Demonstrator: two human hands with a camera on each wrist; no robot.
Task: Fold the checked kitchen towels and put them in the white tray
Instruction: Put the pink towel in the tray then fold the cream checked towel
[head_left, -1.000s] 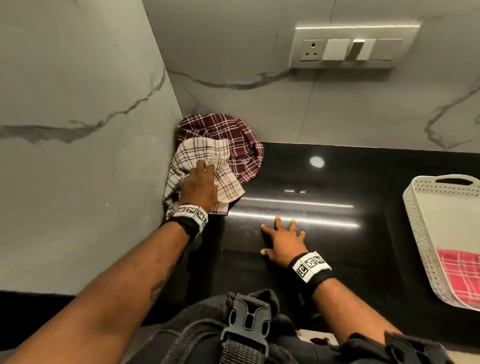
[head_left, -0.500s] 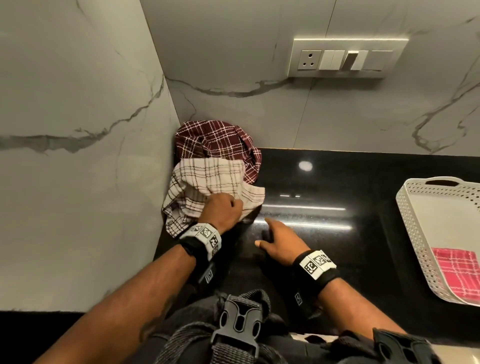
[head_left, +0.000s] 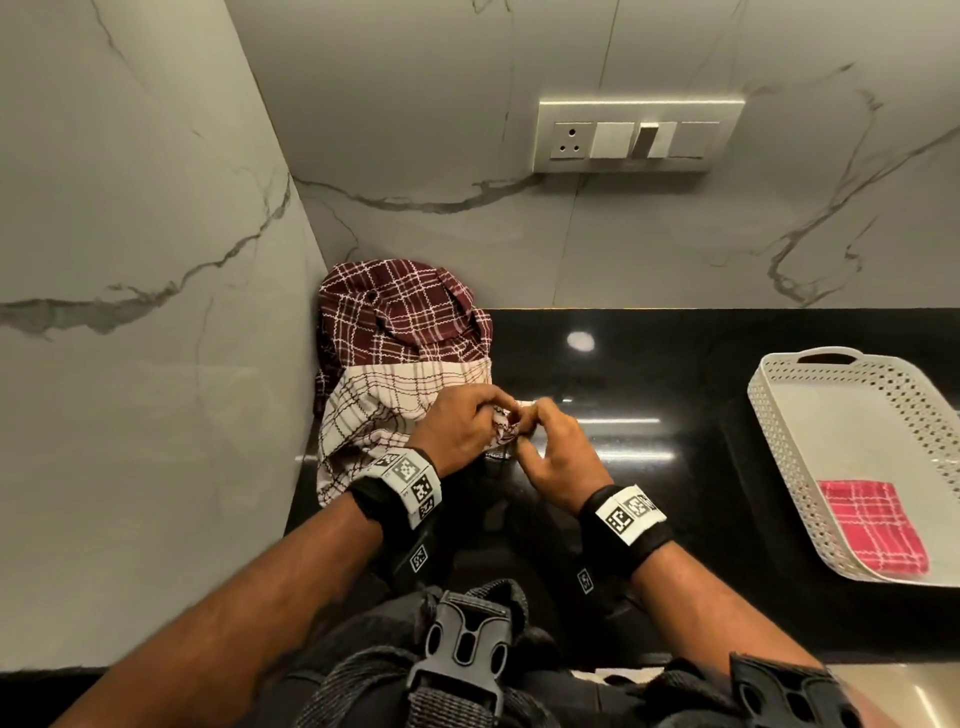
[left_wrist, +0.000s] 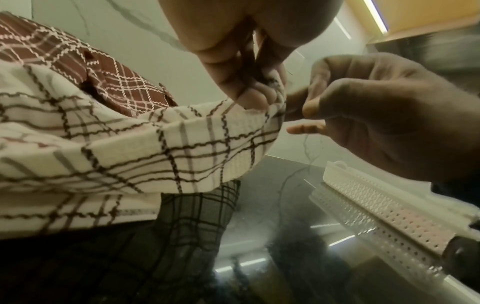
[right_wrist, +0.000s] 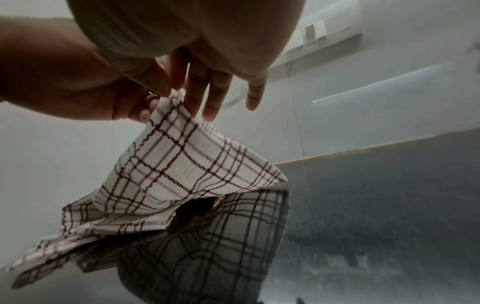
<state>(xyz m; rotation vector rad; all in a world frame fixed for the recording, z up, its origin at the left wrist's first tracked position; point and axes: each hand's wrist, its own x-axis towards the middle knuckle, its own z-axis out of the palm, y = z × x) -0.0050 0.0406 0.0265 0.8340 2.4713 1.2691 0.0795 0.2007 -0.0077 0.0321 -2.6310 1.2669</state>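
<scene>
A white checked towel lies crumpled in the counter's left corner, partly lifted at its right end. My left hand pinches its raised edge, seen close in the left wrist view. Beside it, my right hand pinches the same towel's corner between thumb and forefinger, the other fingers straight. Behind it a maroon checked towel is heaped against the wall. The white perforated tray stands at the right and holds a folded red checked towel.
The black glossy counter runs between the towels and the tray. Marble walls close off the left side and the back. A socket and switch panel sits on the back wall.
My left hand drew the white towel out from the corner towards me. My right hand left the counter and came over to pinch the towel's corner beside the left.
</scene>
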